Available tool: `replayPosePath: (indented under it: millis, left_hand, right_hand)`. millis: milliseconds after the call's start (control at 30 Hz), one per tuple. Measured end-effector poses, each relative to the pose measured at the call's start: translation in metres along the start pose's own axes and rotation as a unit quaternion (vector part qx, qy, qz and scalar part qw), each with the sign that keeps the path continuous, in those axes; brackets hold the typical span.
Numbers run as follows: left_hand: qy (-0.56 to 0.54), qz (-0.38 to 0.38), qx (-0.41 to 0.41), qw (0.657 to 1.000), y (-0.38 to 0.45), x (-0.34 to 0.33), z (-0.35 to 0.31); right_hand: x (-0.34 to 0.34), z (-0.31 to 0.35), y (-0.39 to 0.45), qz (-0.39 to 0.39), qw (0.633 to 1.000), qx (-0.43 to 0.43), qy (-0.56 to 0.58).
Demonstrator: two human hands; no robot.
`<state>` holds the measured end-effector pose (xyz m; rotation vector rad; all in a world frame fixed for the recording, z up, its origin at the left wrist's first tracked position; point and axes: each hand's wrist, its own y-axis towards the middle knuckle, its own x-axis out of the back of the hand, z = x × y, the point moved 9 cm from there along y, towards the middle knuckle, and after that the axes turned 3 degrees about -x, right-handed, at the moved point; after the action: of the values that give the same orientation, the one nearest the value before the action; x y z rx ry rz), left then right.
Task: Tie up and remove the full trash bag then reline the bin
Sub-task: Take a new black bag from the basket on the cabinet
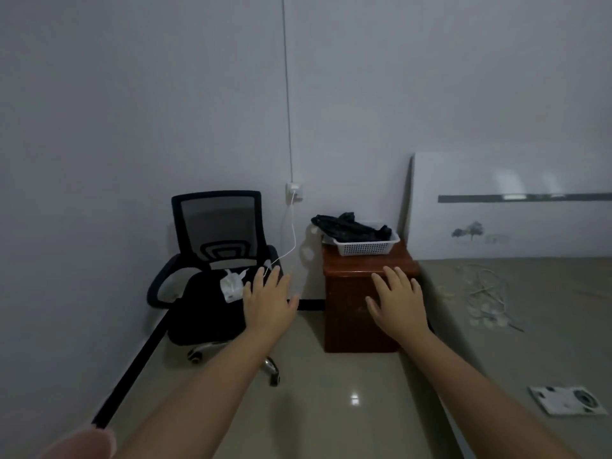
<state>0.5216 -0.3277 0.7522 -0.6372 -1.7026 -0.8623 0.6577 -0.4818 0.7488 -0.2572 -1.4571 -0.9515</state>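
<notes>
A white mesh basket [367, 247] stands on a reddish-brown cabinet [359, 313] against the far wall, and black plastic trash bags [351, 226] lie bunched in it. My left hand [268, 298] is stretched forward, palm down, fingers spread, in front of the chair seat and holding nothing. My right hand [399, 301] is also held out flat with fingers apart, in front of the cabinet's upper front edge, empty. No bin can be seen in this view.
A black mesh office chair [215, 270] stands left of the cabinet with a white tissue pack [231, 284] on its seat. A white charger cable [291, 233] hangs from a wall socket. A bed [516, 309] with a white headboard fills the right side.
</notes>
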Motion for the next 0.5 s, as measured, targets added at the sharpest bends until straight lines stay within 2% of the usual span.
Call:
replayPosePath:
  millis: [233,500]
  left_hand:
    - [-0.020,0.013,0.001,1.000,0.182,-0.072,-0.020]
    - [-0.011,0.049,0.012,0.999,0.359,-0.157,-0.026]
  right_hand:
    - [-0.075,-0.064,0.161,-0.001,1.000,-0.013,0.004]
    - [-0.176,-0.126,0.338,0.060,0.998,-0.021,0.003]
